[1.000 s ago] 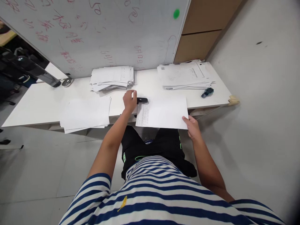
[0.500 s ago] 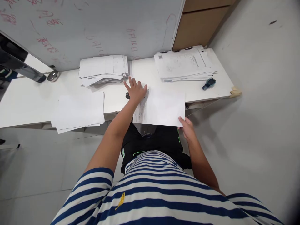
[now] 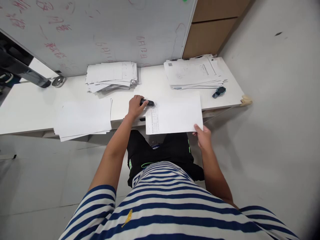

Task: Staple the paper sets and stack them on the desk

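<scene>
Sheet (image 3: 177, 115): white, lies flat, near edge projecting past the front of the desk (image 3: 152, 80) and over the lap. Small print in a block at its left end; remainder blank as seen. Whether one sheet or several: cannot tell.

Stapler (image 3: 150, 103): black, at the sheet's far left corner, its right end over the corner. Whether its mouth is pressed together: cannot tell.

Left hand (image 3: 136, 106): curled about the stapler's left end, fingers on the far side, thumb along the near side.

Right hand (image 3: 204, 136): pinching the sheet's near right corner, thumb on top, fingers beneath; no gap beyond the paper's thickness.

Left of the left hand, well apart from the sheet: loose pages (image 3: 82, 116), slightly fanned, overhanging the desk front. Behind, two uneven piles: left pile (image 3: 110, 73) and right pile (image 3: 192, 73), the latter with a printed top page. Dark blue object (image 3: 219, 92) near the right pile's front corner; identity unclear. Silver rounded object (image 3: 58, 81) at far left. Whiteboard (image 3: 120, 26) at the back, red handwriting; brown boxes (image 3: 210, 36) to its right.
</scene>
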### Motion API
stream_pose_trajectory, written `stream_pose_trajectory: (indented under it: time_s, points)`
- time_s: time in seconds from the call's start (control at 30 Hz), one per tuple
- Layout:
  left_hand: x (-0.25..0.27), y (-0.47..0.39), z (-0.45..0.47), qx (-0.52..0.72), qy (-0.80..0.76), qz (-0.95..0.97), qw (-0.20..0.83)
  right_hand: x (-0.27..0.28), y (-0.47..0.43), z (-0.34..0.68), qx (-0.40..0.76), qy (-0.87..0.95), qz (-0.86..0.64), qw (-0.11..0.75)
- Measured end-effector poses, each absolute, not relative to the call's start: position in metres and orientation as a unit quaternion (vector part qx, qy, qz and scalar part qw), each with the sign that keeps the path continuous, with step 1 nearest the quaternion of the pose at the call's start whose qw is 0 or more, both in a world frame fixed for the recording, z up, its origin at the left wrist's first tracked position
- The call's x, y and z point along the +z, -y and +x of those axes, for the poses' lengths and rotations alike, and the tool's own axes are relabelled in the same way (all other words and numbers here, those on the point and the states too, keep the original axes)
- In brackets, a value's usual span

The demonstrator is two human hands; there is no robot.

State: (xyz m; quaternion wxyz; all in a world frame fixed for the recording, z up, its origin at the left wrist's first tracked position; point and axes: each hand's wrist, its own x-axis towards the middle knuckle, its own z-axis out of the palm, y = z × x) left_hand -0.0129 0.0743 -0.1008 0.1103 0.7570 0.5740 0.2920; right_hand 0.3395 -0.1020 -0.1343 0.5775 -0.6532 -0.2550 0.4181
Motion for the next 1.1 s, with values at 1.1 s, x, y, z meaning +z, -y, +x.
stream_pose_trajectory:
  time_s: [1.1]
  points:
    - [-0.115, -0.071, -0.007, 0.247, -0.627, 0.733, 0.089, -0.050, -0.120, 0.428, 0.390, 0.245, -0.682, 0.568]
